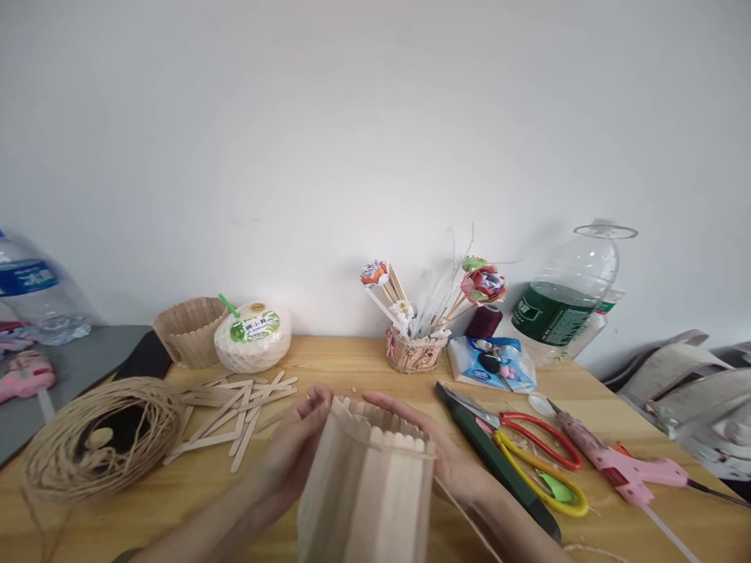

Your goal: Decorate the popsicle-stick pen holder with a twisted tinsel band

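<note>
The craft-stick container [369, 493] is between the two hands at the near middle of the bench [328, 353], its open, scalloped rim toward the far side. The left hand [296, 444] grasps its left side close to the rim; the right hand [444, 452] grasps the right side, fingers reaching along the far edge. Its wall is flat, pale wooden sticks set side by side, and one thin strand of twine [461, 510] crosses below the rounded tips and trails off to the near right.

To the left lies one loose coil of rough, fibrous cord [62, 461], with a heap of smooth, round-ended craft sticks [243, 414] beside it (too overlapped to count exactly). Farther back are a second, shorter stick container [191, 332] and one white, faceted coconut [253, 353] with one green straw [228, 306]. At the far middle stands one small basket [414, 356] of paper flowers. On the right are one pair of scissors [537, 438], with one red and one yellow handle loop, and one pink plastic glue gun [619, 461].
</note>
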A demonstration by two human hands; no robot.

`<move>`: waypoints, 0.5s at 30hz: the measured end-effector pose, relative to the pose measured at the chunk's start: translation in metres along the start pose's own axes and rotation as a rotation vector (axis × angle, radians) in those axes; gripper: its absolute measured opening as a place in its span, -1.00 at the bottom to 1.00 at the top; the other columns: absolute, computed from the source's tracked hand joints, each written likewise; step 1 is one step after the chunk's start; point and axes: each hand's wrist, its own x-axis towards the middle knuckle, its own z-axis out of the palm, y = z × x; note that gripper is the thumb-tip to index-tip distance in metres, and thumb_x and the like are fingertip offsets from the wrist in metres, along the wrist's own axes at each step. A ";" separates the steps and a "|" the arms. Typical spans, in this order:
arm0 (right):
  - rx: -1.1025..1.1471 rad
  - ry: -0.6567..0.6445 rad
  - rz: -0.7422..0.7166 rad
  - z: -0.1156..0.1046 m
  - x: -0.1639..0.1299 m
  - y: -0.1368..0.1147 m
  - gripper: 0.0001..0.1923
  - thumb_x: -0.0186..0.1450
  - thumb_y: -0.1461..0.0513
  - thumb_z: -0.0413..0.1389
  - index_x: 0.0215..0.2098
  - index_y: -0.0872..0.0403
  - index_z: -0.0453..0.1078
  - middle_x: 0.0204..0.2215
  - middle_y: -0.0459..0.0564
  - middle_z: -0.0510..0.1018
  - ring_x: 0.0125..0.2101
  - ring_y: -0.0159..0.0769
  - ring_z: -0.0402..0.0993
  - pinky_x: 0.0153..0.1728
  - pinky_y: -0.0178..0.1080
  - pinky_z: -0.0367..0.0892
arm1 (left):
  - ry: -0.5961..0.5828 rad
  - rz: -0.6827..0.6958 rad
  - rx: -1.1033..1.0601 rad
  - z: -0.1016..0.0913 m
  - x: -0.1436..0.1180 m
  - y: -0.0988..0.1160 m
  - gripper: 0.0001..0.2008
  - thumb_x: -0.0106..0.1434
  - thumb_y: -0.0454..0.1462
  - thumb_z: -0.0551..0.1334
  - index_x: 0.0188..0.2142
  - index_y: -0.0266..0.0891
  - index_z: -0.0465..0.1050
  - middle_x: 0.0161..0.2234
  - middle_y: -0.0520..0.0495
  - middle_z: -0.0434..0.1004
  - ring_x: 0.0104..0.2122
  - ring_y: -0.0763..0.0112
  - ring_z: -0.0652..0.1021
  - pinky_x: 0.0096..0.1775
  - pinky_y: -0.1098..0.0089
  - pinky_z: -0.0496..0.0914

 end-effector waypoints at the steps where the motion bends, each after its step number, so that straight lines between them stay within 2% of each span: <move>1: 0.001 0.001 -0.004 0.002 0.001 0.001 -0.12 0.00 -0.24 0.06 0.14 0.05 0.17 0.16 0.16 0.22 0.17 0.00 0.06 0.12 0.00 -0.01 | 0.048 0.013 0.034 -0.003 0.003 0.001 -0.67 -0.17 -0.28 0.45 -0.53 -0.24 0.28 -0.61 0.13 0.43 -0.61 0.54 0.42 -0.51 0.51 0.28; 3: 0.017 0.018 0.003 0.005 0.004 0.002 -0.08 -0.05 -0.23 0.12 0.14 0.08 0.15 0.13 0.19 0.25 0.18 -0.01 0.03 0.12 -0.01 -0.02 | 0.131 0.054 0.126 -0.011 0.010 0.003 -0.73 -0.14 -0.31 0.42 -0.52 -0.25 0.32 -0.60 0.11 0.47 -0.62 0.52 0.44 -0.52 0.51 0.29; 5: 0.046 0.076 0.023 0.007 0.007 0.005 -0.13 -0.05 -0.18 0.18 0.11 0.08 0.16 0.04 0.18 0.37 0.12 -0.04 0.15 0.08 -0.02 0.06 | 0.179 0.112 0.223 -0.018 0.017 0.005 -0.75 -0.20 -0.33 0.42 -0.52 -0.25 0.39 -0.59 0.11 0.50 -0.60 0.49 0.46 -0.50 0.50 0.30; 7: 0.068 0.183 0.070 0.007 0.009 0.008 -0.23 0.00 -0.09 0.21 0.07 0.08 0.18 -0.14 0.12 0.49 -0.05 -0.12 0.36 -0.04 -0.07 0.21 | 0.185 0.141 0.301 -0.022 0.021 0.005 -0.75 -0.28 -0.34 0.43 -0.55 -0.27 0.45 -0.60 0.08 0.51 -0.58 0.44 0.48 -0.46 0.47 0.32; 9: 0.073 0.314 0.130 0.008 0.013 0.014 -0.33 0.03 0.00 0.23 0.02 0.08 0.21 -0.34 0.00 0.53 -0.30 -0.26 0.46 -0.24 -0.16 0.32 | 0.171 0.122 0.343 -0.021 0.021 0.002 -0.77 -0.31 -0.32 0.43 -0.59 -0.29 0.47 -0.63 0.04 0.50 -0.59 0.40 0.48 -0.46 0.43 0.32; 12: 0.055 0.423 0.165 0.011 0.018 0.027 -0.47 -0.01 0.08 0.26 -0.12 0.10 0.29 -0.54 -0.16 0.45 -0.56 -0.41 0.37 -0.47 -0.29 0.30 | 0.206 0.128 0.428 -0.014 0.017 -0.009 -0.81 -0.22 -0.30 0.42 -0.56 -0.29 0.49 -0.60 0.01 0.50 -0.56 0.42 0.46 -0.46 0.44 0.32; 15: 0.011 0.477 0.153 0.021 0.022 0.039 -0.68 0.05 0.13 0.20 -0.27 0.10 0.33 -0.59 -0.20 0.36 -0.60 -0.46 0.28 -0.54 -0.35 0.22 | 0.342 0.258 0.509 -0.008 0.009 -0.018 -0.80 -0.13 -0.26 0.39 -0.48 -0.27 0.48 -0.51 0.01 0.48 -0.44 0.39 0.46 -0.37 0.44 0.34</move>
